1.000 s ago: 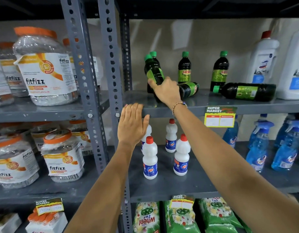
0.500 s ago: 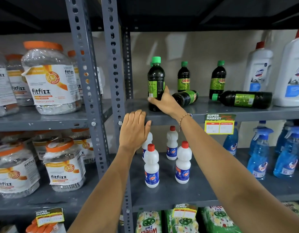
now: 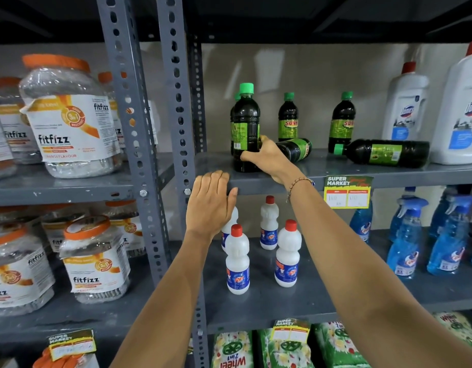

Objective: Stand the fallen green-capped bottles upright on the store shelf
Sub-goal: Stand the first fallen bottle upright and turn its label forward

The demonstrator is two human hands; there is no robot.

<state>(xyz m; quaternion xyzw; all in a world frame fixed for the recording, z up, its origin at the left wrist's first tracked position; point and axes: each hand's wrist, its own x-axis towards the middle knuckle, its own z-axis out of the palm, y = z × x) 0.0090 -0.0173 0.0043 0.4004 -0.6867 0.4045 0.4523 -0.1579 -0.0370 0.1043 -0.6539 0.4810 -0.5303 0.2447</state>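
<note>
- Head view: the right hand [image 3: 266, 158] wraps around the lower body of an upright green-capped bottle [image 3: 246, 128] at the front left of the grey shelf [image 3: 405, 172], fingers curled on it, thumb behind.
- Just right of that hand, a fallen green-capped bottle [image 3: 296, 148] lies on its side, partly hidden by the hand; a second fallen bottle [image 3: 383, 153] lies well to the right, cap pointing left.
- 2 more upright bottles [image 3: 288, 118] stand at the back, labels reading "SUN…".
- The left hand [image 3: 209, 201] lies flat and open, fingers together, on the shelf's front edge, below the held bottle.
- Writing: price tag [image 3: 347, 191] "SUPER MARKET"; jars [image 3: 70, 115] "fitfizz"; white jugs [image 3: 405, 110] "Domex".
</note>
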